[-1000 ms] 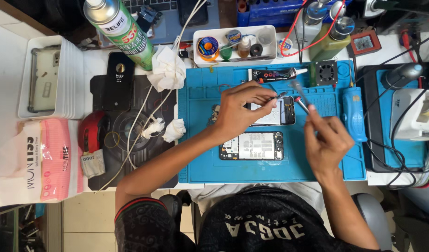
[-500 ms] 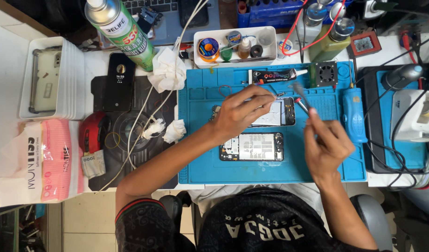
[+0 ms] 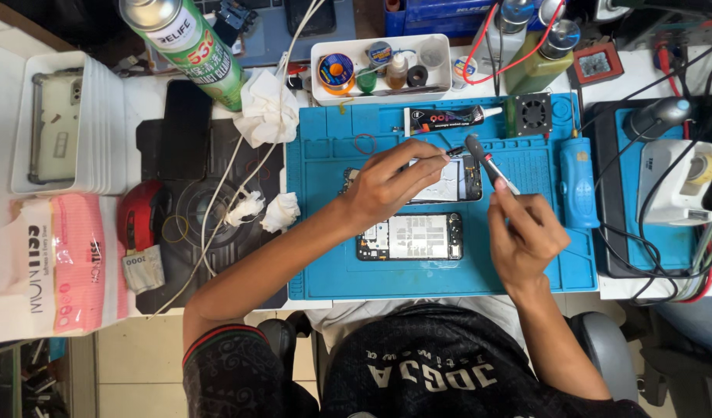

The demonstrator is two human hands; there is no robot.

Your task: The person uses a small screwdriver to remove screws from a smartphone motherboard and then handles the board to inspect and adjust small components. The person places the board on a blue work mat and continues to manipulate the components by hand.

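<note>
Nearest the person, an opened black phone body (image 3: 409,236) lies on the blue silicone work mat (image 3: 325,263). Just beyond, the right hand (image 3: 525,236) grips a slim black-handled screwdriver (image 3: 489,163), while the left hand (image 3: 395,183) pinches thin dark tweezers (image 3: 446,152) over a second opened phone (image 3: 458,182).

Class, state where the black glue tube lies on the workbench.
In the head view, the black glue tube lies along the blue mat's far edge, between the white parts tray and small fan.
</note>
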